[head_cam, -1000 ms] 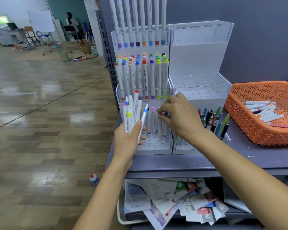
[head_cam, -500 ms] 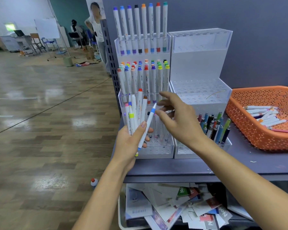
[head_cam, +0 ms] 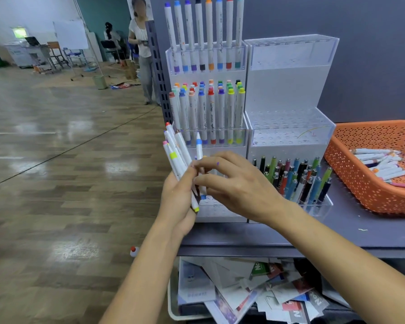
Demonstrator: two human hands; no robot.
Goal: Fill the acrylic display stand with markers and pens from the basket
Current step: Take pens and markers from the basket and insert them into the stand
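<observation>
Now the left hand (head_cam: 178,197) grips a bundle of markers (head_cam: 174,148), fanned upright just in front of the acrylic display stand (head_cam: 285,90). The right hand (head_cam: 239,185) pinches the blue-capped marker (head_cam: 199,146) low on its barrel. Best to draw that one straight up and keep the left grip firm so the rest don't slip. It should then go upright into a free hole in the near left tier (head_cam: 216,212). More markers lie in the orange basket (head_cam: 351,181), right.
</observation>
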